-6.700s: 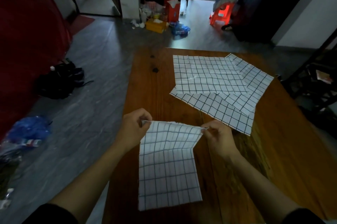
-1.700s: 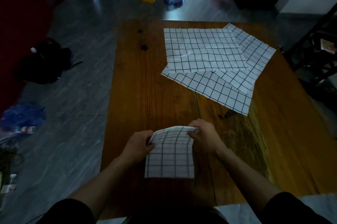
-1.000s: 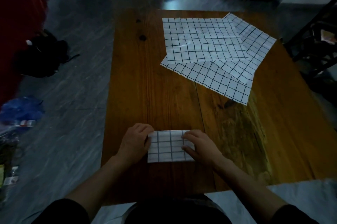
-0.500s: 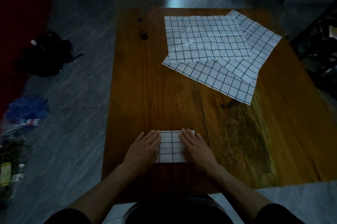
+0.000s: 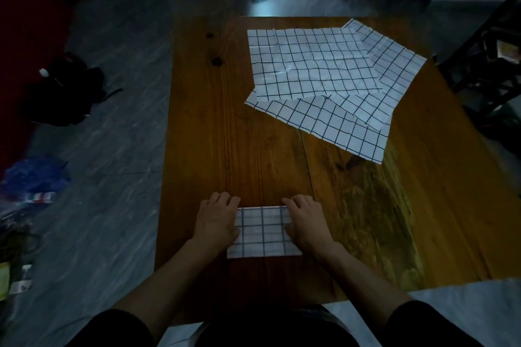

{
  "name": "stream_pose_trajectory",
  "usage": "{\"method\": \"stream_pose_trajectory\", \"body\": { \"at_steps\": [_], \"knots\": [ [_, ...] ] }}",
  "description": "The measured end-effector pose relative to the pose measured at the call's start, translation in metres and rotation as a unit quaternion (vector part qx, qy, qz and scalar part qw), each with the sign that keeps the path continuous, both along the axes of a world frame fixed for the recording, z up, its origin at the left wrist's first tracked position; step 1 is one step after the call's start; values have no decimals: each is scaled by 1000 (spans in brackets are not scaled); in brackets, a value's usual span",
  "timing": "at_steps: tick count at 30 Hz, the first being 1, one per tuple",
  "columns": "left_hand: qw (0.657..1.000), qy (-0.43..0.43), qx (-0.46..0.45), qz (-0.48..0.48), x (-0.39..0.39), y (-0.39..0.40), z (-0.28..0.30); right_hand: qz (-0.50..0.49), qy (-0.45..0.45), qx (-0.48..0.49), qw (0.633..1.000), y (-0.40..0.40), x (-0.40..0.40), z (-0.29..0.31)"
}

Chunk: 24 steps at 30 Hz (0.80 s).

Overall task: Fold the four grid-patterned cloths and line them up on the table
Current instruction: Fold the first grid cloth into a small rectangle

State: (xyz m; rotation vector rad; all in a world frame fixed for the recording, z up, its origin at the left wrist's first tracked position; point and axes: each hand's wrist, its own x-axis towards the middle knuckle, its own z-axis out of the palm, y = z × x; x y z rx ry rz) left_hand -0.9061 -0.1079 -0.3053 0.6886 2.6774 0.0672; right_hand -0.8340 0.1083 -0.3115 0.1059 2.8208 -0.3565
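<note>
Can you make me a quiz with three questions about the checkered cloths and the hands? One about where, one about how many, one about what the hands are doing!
1. Where is the folded cloth?
A. near edge of the table, between the hands
B. on the floor
C. on top of the pile

2. How many unfolded cloths lie overlapping at the far side?
A. one
B. three
C. six

3. What are the left hand and right hand doing?
A. lifting the cloth in the air
B. resting on the cloth's two ends
C. hanging off the table

Answers: 1 A, it lies flat between both hands at the near edge. 2 B, three grid sheets overlap there. 3 B, each hand covers one end of the cloth lying on the wood.
</note>
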Motion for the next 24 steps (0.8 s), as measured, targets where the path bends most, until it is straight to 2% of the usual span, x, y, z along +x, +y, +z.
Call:
{"method": "stream_pose_trajectory", "body": {
  "at_steps": [6, 10, 13, 17, 20, 24],
  "knots": [
    [999, -35, -3, 8, -11, 8, 3, 7, -47, 34, 998, -2, -20, 6],
    [990, -85, 104, 42, -10, 8, 5, 32, -49, 10, 998, 2, -21, 9],
    [963, -109, 230, 91, -10, 7, 12, 64, -13, -32, 997, 0, -20, 14],
    [909, -152, 364, 133, -12, 11, 34, 83, 2, -143, 986, -2, -19, 27],
    [896, -175, 385, 138, -13, 17, 46, 71, 37, -198, 977, 6, -5, 38],
    [894, -239, 371, 80, -18, 22, 44, -20, 97, -245, 964, 23, 27, 52]
  ]
}}
